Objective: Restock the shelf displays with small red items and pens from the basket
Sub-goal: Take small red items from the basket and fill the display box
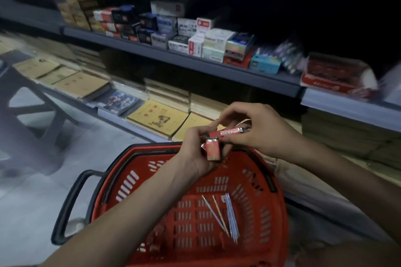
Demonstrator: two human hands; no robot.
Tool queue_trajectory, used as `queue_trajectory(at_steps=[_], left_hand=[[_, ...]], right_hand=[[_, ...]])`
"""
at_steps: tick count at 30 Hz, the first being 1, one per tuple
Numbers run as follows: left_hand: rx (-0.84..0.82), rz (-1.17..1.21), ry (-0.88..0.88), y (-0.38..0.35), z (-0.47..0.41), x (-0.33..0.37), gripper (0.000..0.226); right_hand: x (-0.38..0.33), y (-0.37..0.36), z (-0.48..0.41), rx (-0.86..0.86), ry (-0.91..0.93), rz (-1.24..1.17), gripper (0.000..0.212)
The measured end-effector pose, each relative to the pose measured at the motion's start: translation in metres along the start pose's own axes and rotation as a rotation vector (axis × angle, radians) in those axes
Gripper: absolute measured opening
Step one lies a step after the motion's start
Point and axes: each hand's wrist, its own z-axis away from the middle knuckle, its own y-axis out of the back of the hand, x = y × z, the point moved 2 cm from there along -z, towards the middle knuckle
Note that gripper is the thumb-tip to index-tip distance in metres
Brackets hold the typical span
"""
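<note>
Red basket [130,182] nearest, a few loose pens [230,219] lying on its floor. Above its far rim, left hand [195,158] grips a small red packet [213,151]; right hand [258,130] pinches a slim red packet [230,132], touching the first. Beyond the basket, shelf [195,60] carries stacked boxes.

Boxes on upper shelf [195,50]: printed labels — too blurred to read.
Yellow booklet [158,118]: red marks and a dark figure, illegible.
Red packet [230,132]: pale printed strip — unreadable.
Legible text: none.
</note>
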Motion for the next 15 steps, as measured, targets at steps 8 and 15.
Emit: queue_trajectory(at_steps=[8,15], left_hand=[[-0.1,0.222,0.164,-0.066,-0.007,-0.032,0.026],[-0.225,0.234,0.221,-0.108,-0.017,-0.045,0.011]], right_hand=[[0.018,0.04,0.03,0.314,-0.125,-0.214,0.016],[0.032,0.083,0.052,0.478,-0.184,-0.458,0.016]])
